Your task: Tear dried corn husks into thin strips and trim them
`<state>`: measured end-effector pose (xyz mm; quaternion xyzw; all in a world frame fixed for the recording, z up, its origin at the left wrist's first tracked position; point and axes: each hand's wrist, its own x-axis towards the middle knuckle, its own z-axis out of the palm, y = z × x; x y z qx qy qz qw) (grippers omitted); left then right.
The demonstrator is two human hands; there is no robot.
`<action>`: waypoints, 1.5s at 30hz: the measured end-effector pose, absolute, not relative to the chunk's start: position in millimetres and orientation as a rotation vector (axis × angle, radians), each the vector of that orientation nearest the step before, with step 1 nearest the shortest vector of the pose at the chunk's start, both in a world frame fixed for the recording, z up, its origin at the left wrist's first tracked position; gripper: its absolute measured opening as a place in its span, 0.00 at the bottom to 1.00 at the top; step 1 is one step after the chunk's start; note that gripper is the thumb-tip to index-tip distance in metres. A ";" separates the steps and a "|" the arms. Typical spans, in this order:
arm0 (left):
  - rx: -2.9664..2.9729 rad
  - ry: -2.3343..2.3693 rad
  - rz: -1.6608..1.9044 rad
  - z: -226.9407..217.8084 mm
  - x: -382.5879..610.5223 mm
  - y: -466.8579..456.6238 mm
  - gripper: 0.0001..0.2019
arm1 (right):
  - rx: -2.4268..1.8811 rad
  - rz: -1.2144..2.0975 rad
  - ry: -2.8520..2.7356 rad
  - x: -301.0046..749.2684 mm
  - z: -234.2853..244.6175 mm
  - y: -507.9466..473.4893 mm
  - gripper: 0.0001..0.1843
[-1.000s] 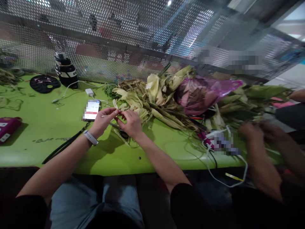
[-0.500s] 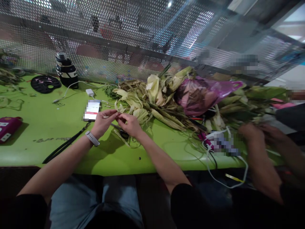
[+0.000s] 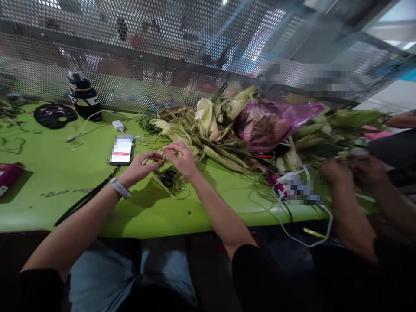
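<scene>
The left hand point(image 3: 141, 167) is curling its fingers in, with thumb and forefinger pinching one end of a husk strip point(image 3: 155, 160). The right hand point(image 3: 182, 159) is arching over the other end, its fingertips closing on it and the remaining fingers bending loosely. The husk strip is showing as a narrow, pale yellow-green piece, dry and slightly crinkled. It is running short and nearly level between the two hands, just above the green table point(image 3: 48, 182) and at the near edge of the pile of corn husks point(image 3: 208, 134). That pile is lying heaped toward the back of the table, mixing pale cream leaves with browner, withered ones. A pink plastic bag point(image 3: 269, 128) is sitting on top of it to the right. A white watch point(image 3: 119, 187) is sitting on the left wrist. A phone point(image 3: 121, 151) is lying face up just beside the left hand, with a black strap point(image 3: 87, 197) trailing from it toward the table's front edge. Loose husk shreds and a dark object I cannot make out are lying under the hands. At the far left a black bottle point(image 3: 81, 93) is standing against the perforated metal screen point(image 3: 162, 43). To the right, a co-worker's hands point(image 3: 334, 173) are working among more husks, blurred.
</scene>
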<state>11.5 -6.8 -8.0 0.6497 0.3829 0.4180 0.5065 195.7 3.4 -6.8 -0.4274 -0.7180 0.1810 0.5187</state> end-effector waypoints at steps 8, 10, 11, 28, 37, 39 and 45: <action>1.463 0.933 0.971 -10.4 10.8 -3.5 0.12 | -0.990 0.589 -1.721 192.9 -6.0 0.5 0.22; 1.488 0.961 0.949 -12.7 11.6 -2.4 0.12 | -0.964 0.681 -1.729 192.5 -6.9 0.0 0.22; 1.496 0.958 0.936 -13.8 12.1 -1.9 0.12 | -0.956 0.709 -1.737 192.1 -7.6 -0.1 0.22; 1.469 0.790 0.816 -15.7 8.6 0.3 0.13 | -1.024 0.572 -1.671 189.4 -9.8 -3.0 0.21; 1.299 0.817 0.947 -21.9 9.0 7.2 0.14 | -1.050 0.718 -1.440 195.7 -6.4 3.5 0.22; 1.282 0.818 0.952 -21.3 9.4 6.9 0.13 | -1.090 0.746 -1.467 198.1 -8.0 7.5 0.20; 1.302 0.837 0.872 -17.1 8.9 4.2 0.10 | -1.010 1.142 -1.607 198.9 -7.5 11.8 0.16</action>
